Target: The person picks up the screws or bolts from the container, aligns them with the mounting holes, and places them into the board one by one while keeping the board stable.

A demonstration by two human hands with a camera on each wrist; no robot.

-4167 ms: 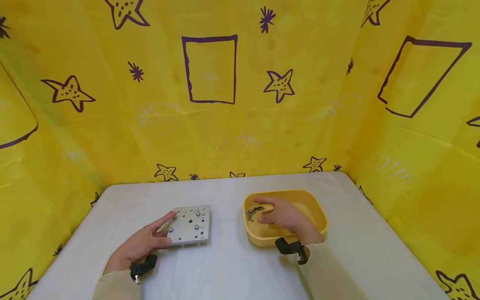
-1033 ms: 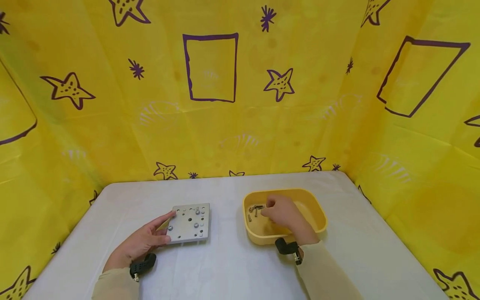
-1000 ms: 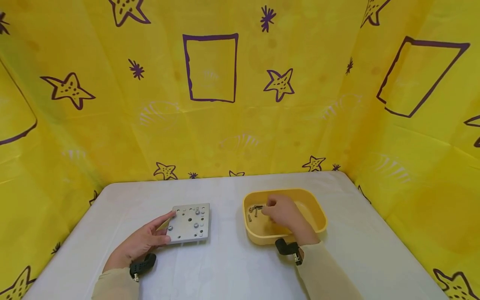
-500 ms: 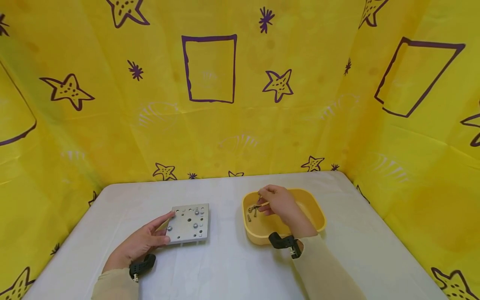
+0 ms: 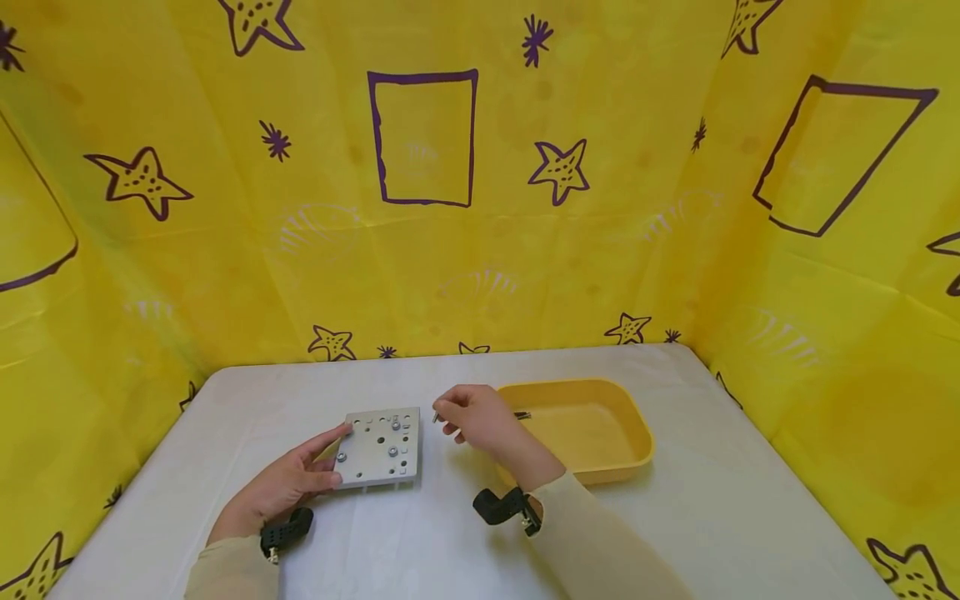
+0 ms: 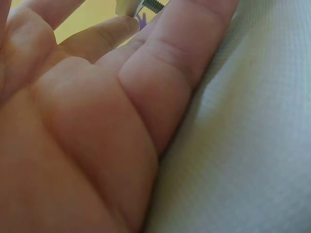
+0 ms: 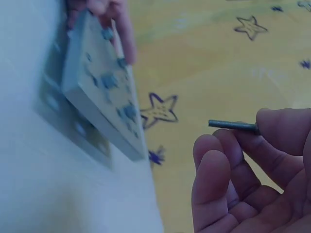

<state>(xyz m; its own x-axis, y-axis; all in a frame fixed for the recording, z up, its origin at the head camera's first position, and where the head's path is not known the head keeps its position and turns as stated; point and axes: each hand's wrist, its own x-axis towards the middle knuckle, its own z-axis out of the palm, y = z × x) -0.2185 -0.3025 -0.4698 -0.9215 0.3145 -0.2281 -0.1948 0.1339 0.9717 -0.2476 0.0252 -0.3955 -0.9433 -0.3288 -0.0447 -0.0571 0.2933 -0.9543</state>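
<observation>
My left hand grips the left edge of a light grey metal plate, thumb at the near corner and fingers at the far one. Holes dot the plate, and several bolts stand in it with their heads up. A threaded shank shows at the top of the left wrist view. My right hand pinches a small bolt between thumb and fingers, its shank pointing out past the fingertips. This hand is just right of the plate, apart from it.
A yellow plastic tub stands to the right, its left side covered by my right hand and forearm. Loose bolts show inside it. A white-covered table lies beneath; a yellow patterned curtain encloses the back and sides.
My right hand has lifted a bolt from the tub and carried it left, over the tub's rim, toward the plate. The left hand and the plate have stayed in place.
</observation>
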